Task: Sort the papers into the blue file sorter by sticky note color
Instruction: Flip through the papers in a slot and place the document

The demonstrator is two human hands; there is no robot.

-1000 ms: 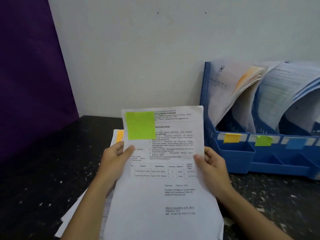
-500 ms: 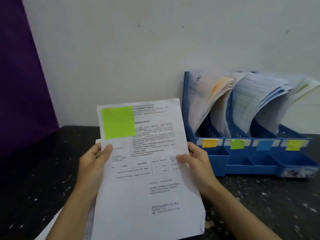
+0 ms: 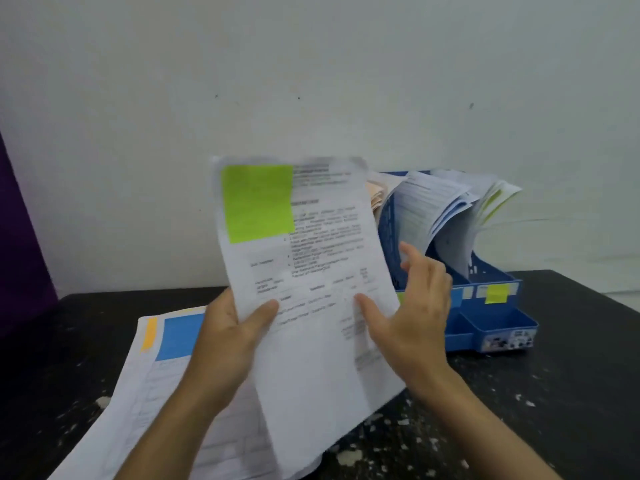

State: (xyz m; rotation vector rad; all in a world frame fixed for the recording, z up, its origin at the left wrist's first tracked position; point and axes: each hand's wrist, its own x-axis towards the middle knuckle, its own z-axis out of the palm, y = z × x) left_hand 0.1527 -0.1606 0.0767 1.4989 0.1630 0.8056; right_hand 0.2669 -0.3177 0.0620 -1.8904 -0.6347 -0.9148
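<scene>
A stack of papers (image 3: 145, 393) lies on the dark speckled counter (image 3: 554, 393) at left, its top sheet bearing a blue sticky note (image 3: 180, 336) and an orange one (image 3: 149, 332). The left hand (image 3: 232, 337) pinches a printed sheet (image 3: 311, 289) with a green sticky note (image 3: 258, 202) (its text too blurred to read), held upright before the blue file sorter (image 3: 485, 320). The right hand (image 3: 412, 313) grasps the sheet's right edge, thumb in front. A yellow-green label (image 3: 496, 294) marks the sorter's right slot
</scene>
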